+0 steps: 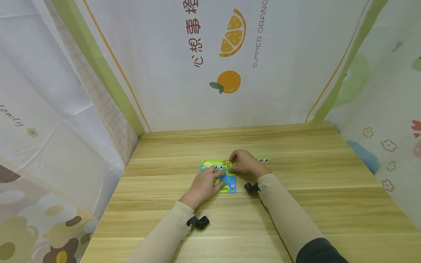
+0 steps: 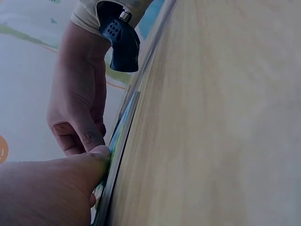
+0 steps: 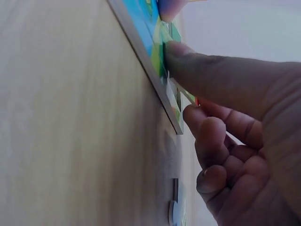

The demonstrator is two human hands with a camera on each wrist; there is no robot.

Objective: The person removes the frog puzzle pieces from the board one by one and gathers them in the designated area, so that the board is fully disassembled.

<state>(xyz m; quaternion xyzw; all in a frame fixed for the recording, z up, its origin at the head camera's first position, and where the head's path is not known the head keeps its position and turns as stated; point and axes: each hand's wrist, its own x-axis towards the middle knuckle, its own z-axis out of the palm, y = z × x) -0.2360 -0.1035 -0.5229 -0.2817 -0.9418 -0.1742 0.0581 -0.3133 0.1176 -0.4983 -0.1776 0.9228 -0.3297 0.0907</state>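
Note:
A flat jigsaw puzzle board [image 1: 232, 189] with a green, big-eyed cartoon animal on blue lies on the table. My left hand [image 1: 203, 183] rests over its left part, fingers extended and the thumb touching the picture. At the board's upper right corner, my right hand [image 1: 246, 163] pinches a thin puzzle piece [image 3: 188, 96] between thumb and fingers. That piece stands tilted over the corner in the right wrist view, mostly hidden by the fingers. Just beyond the right hand, a green puzzle piece with two white eyes [image 1: 263, 160] lies on the table.
The wooden table [image 1: 158, 182] reaches back to a white cloth [image 1: 276, 91] printed with oranges. Patterned cloths hang at the left and right sides. A black wrist camera [image 1: 198, 222] is strapped to the left sleeve, another black camera [image 1: 251, 188] to the right.

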